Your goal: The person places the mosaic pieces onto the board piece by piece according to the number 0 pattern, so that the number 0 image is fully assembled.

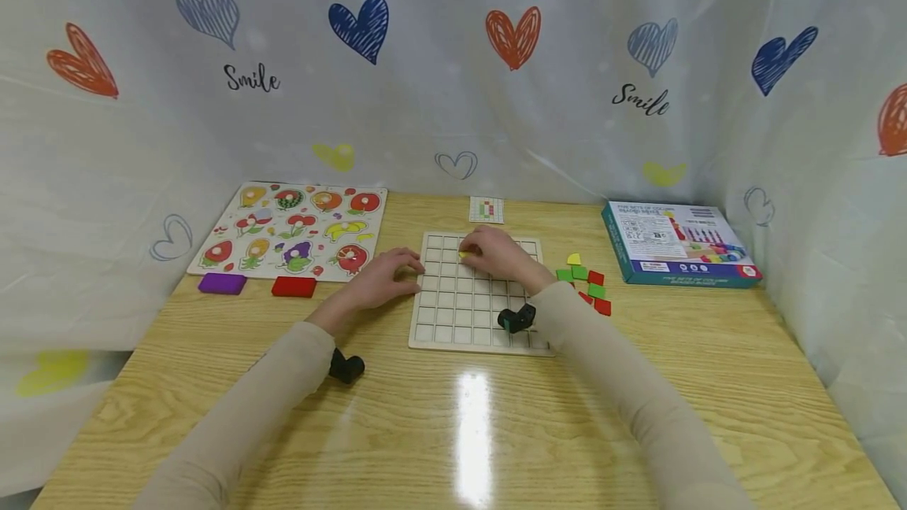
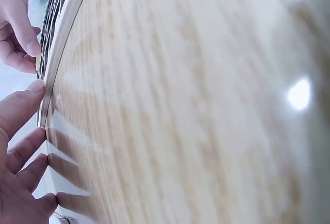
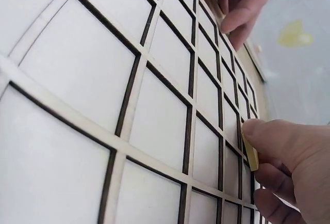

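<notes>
Over the grid board's [image 1: 476, 301] upper rows, the right hand [image 1: 499, 255] pinches a yellow tile [image 3: 251, 153] in its grip, low over a cell. The left hand [image 1: 386, 278], fingers relaxed, rests against the board's left edge. The visible cells lie bare. Loose tiles [image 1: 588, 283] lie right of the board on the surface [image 1: 453, 423].

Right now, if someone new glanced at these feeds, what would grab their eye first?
Probably the white grid board mid-table, where the right hand pinches a yellow tile over its far rows while the left hand rests on the board's left edge. Next, the loose red and green tiles lying right of the board, and the colourful fruit puzzle at the far left.
</notes>
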### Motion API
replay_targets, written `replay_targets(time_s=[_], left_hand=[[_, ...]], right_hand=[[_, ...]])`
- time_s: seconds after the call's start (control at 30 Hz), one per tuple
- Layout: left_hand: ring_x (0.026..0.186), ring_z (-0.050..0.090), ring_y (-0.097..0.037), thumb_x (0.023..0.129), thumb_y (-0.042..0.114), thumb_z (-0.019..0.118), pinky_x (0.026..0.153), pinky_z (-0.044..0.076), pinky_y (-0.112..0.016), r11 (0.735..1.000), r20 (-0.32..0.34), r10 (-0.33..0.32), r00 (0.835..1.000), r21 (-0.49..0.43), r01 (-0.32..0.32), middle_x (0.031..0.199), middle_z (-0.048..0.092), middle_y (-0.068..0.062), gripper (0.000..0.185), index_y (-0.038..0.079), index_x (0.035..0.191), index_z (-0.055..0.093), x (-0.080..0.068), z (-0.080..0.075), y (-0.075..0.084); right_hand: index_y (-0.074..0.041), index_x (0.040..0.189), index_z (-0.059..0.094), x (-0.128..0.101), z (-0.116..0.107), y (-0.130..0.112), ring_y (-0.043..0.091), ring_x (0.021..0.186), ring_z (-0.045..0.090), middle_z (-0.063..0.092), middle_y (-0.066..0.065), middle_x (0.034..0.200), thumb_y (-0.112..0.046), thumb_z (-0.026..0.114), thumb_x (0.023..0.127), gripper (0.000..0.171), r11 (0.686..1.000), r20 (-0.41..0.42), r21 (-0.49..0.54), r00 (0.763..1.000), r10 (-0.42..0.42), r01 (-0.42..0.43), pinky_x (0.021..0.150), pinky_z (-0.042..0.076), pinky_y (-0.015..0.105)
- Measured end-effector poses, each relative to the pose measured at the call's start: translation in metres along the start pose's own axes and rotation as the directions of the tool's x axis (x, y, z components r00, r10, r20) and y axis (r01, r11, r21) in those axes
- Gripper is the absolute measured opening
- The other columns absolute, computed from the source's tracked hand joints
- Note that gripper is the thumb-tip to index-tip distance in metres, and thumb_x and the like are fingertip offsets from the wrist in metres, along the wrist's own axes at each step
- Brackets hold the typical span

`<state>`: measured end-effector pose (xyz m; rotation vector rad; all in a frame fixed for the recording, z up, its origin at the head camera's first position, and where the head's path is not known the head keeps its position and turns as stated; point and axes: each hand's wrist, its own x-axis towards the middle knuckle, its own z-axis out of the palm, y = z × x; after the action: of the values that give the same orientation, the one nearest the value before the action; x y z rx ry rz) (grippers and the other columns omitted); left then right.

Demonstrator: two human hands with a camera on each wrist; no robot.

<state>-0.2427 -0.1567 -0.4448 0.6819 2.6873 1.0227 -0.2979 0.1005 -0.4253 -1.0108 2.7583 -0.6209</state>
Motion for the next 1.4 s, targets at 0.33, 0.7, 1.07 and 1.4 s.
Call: replay_targets(time_s=[0.33, 0.7, 1.07, 1.4], left_hand=[[0.133, 0.040, -0.036, 0.091, 0.018, 0.070, 0.112, 0.029, -0.051, 1.000, 0.001, 0.001, 1.000, 0.002, -0.001, 0.140, 0.049, -0.015, 0.026, 0.008, 0.116, 0.066, 0.0008, 0.0003, -0.0010], [0.131, 0.042, -0.036, 0.091, 0.017, 0.070, 0.111, 0.030, -0.051, 1.000, -0.003, 0.023, 1.000, 0.002, -0.023, 0.139, 0.050, -0.016, 0.025, 0.008, 0.114, 0.066, 0.0006, 0.0016, -0.0028], [0.130, 0.043, -0.037, 0.091, 0.017, 0.070, 0.110, 0.032, -0.052, 0.999, -0.002, 0.034, 0.999, 0.023, -0.033, 0.138, 0.050, -0.017, 0.025, 0.007, 0.115, 0.066, 0.0008, 0.0007, -0.0021], [0.131, 0.042, -0.037, 0.091, 0.017, 0.070, 0.111, 0.031, -0.051, 0.999, 0.006, 0.031, 0.999, 0.013, -0.032, 0.139, 0.049, -0.017, 0.025, 0.007, 0.115, 0.066, 0.0010, -0.0002, -0.0014]], right_hand=[[-0.004, 0.115, 0.070, -0.0007, -0.0018, 0.0056, 0.023, 0.101, 0.060, 0.064, 0.010, 0.109, -0.009, 0.065, 0.094, 0.023, 0.997, 0.003, 0.074, 1.000, -0.008, 0.008, 0.089, 0.050, 0.036], [-0.005, 0.114, 0.071, -0.0023, -0.0016, 0.0080, 0.024, 0.107, 0.060, 0.066, 0.010, 0.114, -0.008, 0.066, 0.093, 0.022, 0.996, -0.008, 0.075, 0.999, -0.041, 0.041, 0.092, 0.049, 0.039], [-0.004, 0.113, 0.071, -0.0062, 0.0002, 0.0079, 0.025, 0.102, 0.061, 0.066, 0.011, 0.110, -0.009, 0.064, 0.095, 0.021, 0.997, -0.028, 0.021, 0.997, -0.076, 0.077, 0.089, 0.050, 0.038], [-0.006, 0.113, 0.072, -0.0078, 0.0000, 0.0083, 0.024, 0.102, 0.061, 0.066, 0.009, 0.110, -0.011, 0.065, 0.094, 0.021, 0.998, -0.040, 0.008, 0.997, -0.068, 0.068, 0.091, 0.050, 0.039]])
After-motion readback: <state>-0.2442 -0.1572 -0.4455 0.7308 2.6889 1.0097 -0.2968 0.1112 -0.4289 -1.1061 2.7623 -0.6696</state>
